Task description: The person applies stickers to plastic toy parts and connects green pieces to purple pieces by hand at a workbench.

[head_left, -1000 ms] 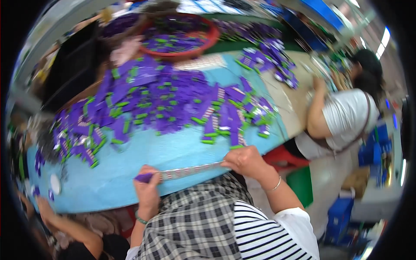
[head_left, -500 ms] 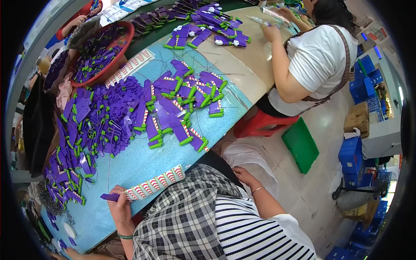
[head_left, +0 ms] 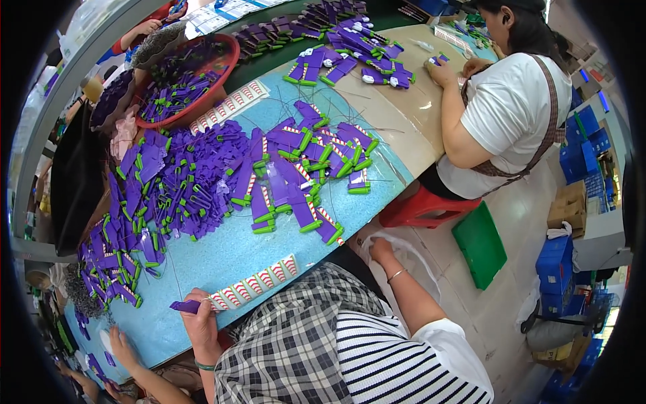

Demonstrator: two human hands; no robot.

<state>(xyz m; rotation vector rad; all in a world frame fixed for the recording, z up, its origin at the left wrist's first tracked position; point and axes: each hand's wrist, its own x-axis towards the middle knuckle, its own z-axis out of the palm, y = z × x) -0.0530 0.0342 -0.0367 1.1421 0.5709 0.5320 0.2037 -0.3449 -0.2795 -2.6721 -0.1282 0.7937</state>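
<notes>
My left hand (head_left: 200,322) is closed at the table's near edge, pinching one end of a strip of red-and-white striped stickers (head_left: 259,279). A flat purple piece (head_left: 184,307) pokes out from the same fingers on the left. Low beside my lap, my right hand (head_left: 381,250) is at the mouth of a white plastic bag (head_left: 404,256); its fingertips are hidden. Ahead lie purple pieces with green clips and striped stickers (head_left: 306,178), spread loosely. To their left is a dense heap of purple and green pieces (head_left: 192,172).
A red basin (head_left: 231,64) of purple pieces stands at the far left, beside another sticker sheet (head_left: 229,106). A co-worker in white (head_left: 505,101) sits at the right on a red stool (head_left: 420,210). A green tray (head_left: 480,246) lies on the floor. Another person's hand (head_left: 123,348) rests lower left.
My right hand has moved down from my lap to the white bag. My left hand keeps its hold. The co-worker's hands have drawn closer together, and another person's hand has come in lower left.
</notes>
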